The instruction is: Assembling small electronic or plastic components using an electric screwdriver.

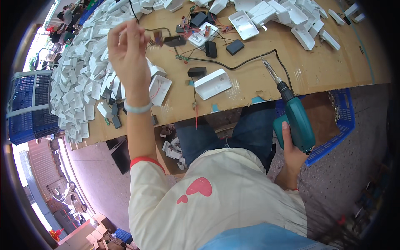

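My right hand grips the handle of a teal soldering gun at the table's near right edge. Its slim metal tip points up and left over the table, and a black cord runs from its area across the tabletop. My left hand is raised over the left part of the table, fingers curled. Right beside its fingertips is a blurred small brown part, next to a black box; what the fingers pinch is unclear. Nearer to me lie a white plastic shell and a black box.
White shells are heaped on the left, with more at the far right. Wired circuit parts and black boxes lie mid-table. A blue crate stands below the right edge, another blue crate at left.
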Demonstrator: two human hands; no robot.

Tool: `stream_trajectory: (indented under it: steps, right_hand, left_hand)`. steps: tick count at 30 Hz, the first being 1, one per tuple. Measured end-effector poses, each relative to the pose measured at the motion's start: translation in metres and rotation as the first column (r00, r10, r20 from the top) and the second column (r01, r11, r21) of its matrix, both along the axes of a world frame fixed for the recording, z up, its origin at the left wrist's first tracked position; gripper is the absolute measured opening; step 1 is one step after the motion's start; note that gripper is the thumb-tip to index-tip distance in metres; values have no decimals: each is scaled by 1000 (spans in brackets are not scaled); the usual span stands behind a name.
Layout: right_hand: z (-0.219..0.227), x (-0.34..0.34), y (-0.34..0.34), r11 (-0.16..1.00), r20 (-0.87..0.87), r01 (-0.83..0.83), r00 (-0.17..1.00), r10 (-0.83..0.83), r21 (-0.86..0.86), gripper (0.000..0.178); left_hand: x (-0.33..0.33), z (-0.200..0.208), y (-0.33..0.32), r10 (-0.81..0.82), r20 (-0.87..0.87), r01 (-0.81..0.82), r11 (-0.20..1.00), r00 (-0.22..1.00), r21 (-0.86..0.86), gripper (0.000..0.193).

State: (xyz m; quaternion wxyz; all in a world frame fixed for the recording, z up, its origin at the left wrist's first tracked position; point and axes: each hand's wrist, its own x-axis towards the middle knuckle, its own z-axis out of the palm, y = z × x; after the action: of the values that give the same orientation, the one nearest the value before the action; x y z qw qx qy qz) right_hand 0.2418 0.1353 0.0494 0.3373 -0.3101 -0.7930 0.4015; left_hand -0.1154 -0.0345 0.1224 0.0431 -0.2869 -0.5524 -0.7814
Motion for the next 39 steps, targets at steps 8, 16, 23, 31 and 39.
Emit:
stream_trajectory:
  steps: [8,16,23,31,39]
  right_hand:
    - [11,4,-7,994,68,-103,992,106,-36,28]
    - [-1,6,-16,951,41,-253,964,264,-177,35]
    - [2,3,-18,951,44,-249,964,261,-182,36]
    - [1,3,-16,952,28,-265,962,272,-155,37]
    - [-3,2,-19,963,16,-242,969,245,-123,23]
  left_hand:
    - [94,-49,-29,65,305,91,877,950,-471,12]
    - [120,-89,-15,-9,-8,2,767,1000,-641,17]
    - [111,-99,-19,-108,-36,63,785,993,-616,21]
    - [109,-103,-25,-92,84,125,790,992,-600,15]
    - [130,-93,-21,-89,-294,-173,637,951,-752,16]
